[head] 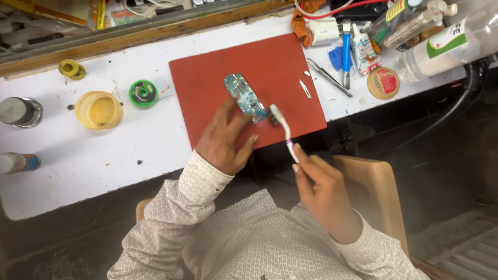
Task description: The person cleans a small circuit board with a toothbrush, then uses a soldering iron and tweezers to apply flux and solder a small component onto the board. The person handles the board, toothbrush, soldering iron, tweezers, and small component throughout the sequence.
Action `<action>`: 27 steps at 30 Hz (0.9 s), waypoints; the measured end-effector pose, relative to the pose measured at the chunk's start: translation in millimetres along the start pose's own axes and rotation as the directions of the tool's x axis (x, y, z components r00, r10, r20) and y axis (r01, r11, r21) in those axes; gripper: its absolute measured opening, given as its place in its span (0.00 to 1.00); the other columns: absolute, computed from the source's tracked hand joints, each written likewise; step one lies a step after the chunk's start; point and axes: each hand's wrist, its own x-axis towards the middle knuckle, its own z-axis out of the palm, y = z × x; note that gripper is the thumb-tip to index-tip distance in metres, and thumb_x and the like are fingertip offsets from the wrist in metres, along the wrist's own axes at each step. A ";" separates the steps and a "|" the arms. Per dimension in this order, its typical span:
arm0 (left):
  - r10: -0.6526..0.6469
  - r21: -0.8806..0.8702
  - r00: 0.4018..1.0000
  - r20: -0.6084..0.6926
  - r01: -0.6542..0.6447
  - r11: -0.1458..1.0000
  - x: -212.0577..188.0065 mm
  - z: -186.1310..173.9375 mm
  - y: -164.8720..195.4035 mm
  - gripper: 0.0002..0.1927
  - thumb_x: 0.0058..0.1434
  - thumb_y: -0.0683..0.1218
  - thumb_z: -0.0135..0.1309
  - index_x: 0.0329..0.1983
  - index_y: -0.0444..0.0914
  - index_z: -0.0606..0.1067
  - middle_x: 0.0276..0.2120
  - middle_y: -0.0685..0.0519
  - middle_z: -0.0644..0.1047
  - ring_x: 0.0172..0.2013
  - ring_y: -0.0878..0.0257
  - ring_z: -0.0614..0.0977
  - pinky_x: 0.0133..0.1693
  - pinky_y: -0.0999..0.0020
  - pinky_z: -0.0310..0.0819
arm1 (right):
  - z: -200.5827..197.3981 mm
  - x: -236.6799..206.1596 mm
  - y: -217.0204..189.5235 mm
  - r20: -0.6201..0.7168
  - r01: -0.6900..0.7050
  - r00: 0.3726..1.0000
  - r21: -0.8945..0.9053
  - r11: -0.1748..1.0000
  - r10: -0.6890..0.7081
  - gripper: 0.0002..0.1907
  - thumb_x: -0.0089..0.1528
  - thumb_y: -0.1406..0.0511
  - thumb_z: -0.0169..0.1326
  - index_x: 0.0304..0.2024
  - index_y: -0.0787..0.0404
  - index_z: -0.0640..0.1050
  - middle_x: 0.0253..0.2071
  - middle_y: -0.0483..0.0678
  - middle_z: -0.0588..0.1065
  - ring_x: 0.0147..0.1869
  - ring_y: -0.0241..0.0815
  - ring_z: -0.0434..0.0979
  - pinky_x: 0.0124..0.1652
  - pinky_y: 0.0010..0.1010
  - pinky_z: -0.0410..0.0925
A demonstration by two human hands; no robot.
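Observation:
My left hand holds a small blue-green circuit board over a red mat on the white bench. The board lies tilted, its near end between my fingers. My right hand grips the handle of a white toothbrush. The brush head touches the near right end of the board. Both sleeves are pale with a fine pattern.
Tweezers and a small metal blade lie at the mat's right. A blue-handled tool, tubes, a round tin and a plastic bottle crowd the right. A yellow dish, green solder-wick reel and cans sit left.

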 end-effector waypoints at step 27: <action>-0.071 0.191 0.983 0.172 0.038 0.981 34.1 8.8 -14.1 0.47 0.53 0.65 0.65 0.71 0.42 0.63 0.74 0.46 0.54 0.74 0.46 0.52 0.69 0.35 0.39 | 16.3 5.7 -10.0 0.047 0.075 0.997 -0.193 0.978 -0.067 0.24 0.60 0.73 0.55 0.61 0.65 0.76 0.29 0.52 0.69 0.24 0.46 0.71 0.26 0.36 0.66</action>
